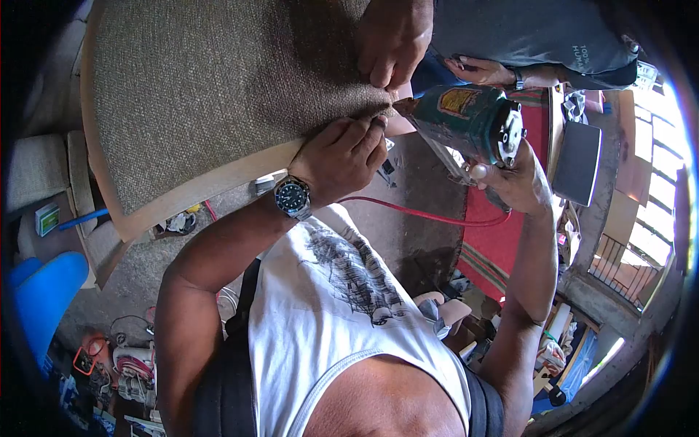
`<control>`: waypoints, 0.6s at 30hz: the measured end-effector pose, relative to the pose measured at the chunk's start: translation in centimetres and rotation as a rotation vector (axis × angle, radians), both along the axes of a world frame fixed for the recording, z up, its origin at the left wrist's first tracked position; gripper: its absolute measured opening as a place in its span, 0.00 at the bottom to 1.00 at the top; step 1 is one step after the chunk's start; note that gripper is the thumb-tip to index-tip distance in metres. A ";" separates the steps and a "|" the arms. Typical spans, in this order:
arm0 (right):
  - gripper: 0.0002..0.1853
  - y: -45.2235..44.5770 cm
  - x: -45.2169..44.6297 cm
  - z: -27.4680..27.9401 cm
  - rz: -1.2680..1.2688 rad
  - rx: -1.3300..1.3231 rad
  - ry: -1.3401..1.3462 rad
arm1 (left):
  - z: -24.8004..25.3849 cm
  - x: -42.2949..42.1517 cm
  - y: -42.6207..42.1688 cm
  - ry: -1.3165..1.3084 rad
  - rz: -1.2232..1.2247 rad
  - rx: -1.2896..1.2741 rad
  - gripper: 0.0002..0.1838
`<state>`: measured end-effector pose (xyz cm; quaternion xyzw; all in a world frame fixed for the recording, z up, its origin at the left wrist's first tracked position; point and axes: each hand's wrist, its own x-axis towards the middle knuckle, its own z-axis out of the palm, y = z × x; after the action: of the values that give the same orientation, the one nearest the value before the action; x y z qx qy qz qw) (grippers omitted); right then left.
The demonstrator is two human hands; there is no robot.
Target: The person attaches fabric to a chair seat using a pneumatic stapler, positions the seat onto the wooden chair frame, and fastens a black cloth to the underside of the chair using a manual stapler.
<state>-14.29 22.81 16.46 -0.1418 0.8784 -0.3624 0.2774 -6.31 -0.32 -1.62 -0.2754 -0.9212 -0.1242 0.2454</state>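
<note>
My right hand (520, 182) is wrapped around the handle of a dark green pneumatic staple gun (455, 116). Its nose points left and meets the corner of a brown woven fabric (218, 95), stretched over a pale wooden or board frame (218, 182). My left hand (342, 156), wearing a dark-faced watch (292, 197), has its fingers curled onto the fabric's edge just beside the nose. Another person's hand (397, 47) presses the fabric from the far side of that corner. Whether the nose touches the fabric or sits slightly off it is hard to tell.
A red air hose (422, 211) loops below the staple gun. The co-worker in a dark shirt (531, 40) stands across, a second hand (480, 71) lowered. There is a red striped cloth (488, 247) at right, a blue chair (54, 298) at left, and a compressor-like machine (135, 364) on the floor.
</note>
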 end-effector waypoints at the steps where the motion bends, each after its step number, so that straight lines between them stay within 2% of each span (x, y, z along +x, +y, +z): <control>1: 0.24 0.0 -0.1 0.0 0.009 -0.004 0.006 | 0.0 0.0 0.1 0.000 0.002 0.000 0.17; 11: 0.23 -0.4 -0.5 0.2 -0.003 -0.011 -0.025 | 0.1 -0.2 0.6 0.052 0.014 0.037 0.14; 13: 0.21 -0.9 -1.0 0.8 0.055 0.173 -0.108 | 0.0 -0.2 0.8 0.035 0.001 0.078 0.15; 17: 0.22 -2.6 -1.0 1.6 0.047 0.177 -0.015 | -0.1 -0.3 0.9 0.047 -0.003 0.080 0.15; 18: 0.22 -3.0 -1.1 2.0 0.057 0.249 -0.020 | -0.2 -0.3 1.0 0.050 -0.005 0.083 0.15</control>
<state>-15.41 19.78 18.50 -0.1276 0.9093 -0.2441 0.3120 -6.61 0.67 -1.82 -0.2703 -0.9080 -0.1559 0.2794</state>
